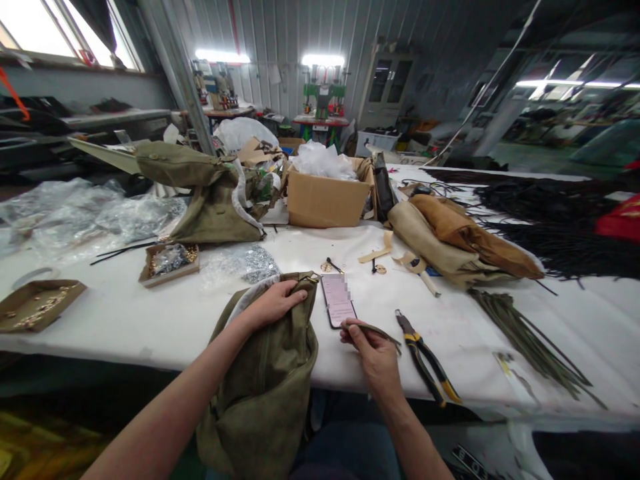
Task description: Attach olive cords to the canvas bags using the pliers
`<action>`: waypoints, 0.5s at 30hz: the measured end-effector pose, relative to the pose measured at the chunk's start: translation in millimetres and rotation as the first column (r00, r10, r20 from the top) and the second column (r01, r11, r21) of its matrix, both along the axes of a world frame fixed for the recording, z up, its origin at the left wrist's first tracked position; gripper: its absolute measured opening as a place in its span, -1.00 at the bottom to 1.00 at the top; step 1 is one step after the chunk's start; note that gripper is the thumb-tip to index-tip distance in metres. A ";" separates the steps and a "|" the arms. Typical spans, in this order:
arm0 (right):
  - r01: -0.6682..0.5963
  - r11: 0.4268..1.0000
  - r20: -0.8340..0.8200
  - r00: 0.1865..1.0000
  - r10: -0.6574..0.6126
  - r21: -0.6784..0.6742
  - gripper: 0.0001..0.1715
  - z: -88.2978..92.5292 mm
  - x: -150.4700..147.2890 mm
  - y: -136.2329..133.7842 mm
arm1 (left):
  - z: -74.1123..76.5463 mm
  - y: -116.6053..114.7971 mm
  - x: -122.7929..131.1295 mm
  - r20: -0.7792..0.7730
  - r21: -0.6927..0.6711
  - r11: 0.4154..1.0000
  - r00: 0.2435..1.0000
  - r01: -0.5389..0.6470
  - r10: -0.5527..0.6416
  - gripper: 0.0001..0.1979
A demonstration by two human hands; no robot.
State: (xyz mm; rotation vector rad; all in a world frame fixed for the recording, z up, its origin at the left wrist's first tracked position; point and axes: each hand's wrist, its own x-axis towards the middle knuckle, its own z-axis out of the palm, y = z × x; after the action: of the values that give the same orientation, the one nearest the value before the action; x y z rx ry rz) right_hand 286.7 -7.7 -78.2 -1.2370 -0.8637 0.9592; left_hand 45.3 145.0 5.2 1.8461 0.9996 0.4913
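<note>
The left hand (274, 304) clasps the green bag (260, 417), the right hand (376, 357) pinches a strap (384, 332), seemingly not yet attached, and a strap bundle (520, 335) lies unused on the worktop (165, 321)

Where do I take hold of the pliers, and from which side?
Probably around both handles, coming from the table's near edge: the pliers lie with handles spread toward that edge and the head pointing away. The right hand is nearest but pinches a strip, so freeing it first seems wise.
</note>
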 end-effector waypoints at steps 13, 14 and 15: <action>-0.105 0.994 0.210 0.972 0.100 0.009 -0.60 32.3 -15.6 7.2 | -4.9 4.8 -12.9 0.069 -0.117 0.993 0.998 0.020 -0.012 -0.56; -0.122 0.992 0.248 0.962 0.111 0.029 -0.63 35.7 -19.2 10.3 | -7.4 5.9 -12.9 0.071 -0.123 0.992 0.997 0.016 -0.007 -0.58; -0.134 0.990 0.279 0.953 0.115 0.048 -0.65 38.1 -23.0 13.5 | -9.8 6.9 -12.5 0.077 -0.128 0.992 0.997 0.013 -0.004 -0.59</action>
State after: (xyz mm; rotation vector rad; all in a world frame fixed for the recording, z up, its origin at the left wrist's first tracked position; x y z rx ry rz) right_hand 263.7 5.8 -40.1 -1.2886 -1.1962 0.8613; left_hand 32.8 151.8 -4.6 1.7038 0.9496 0.4776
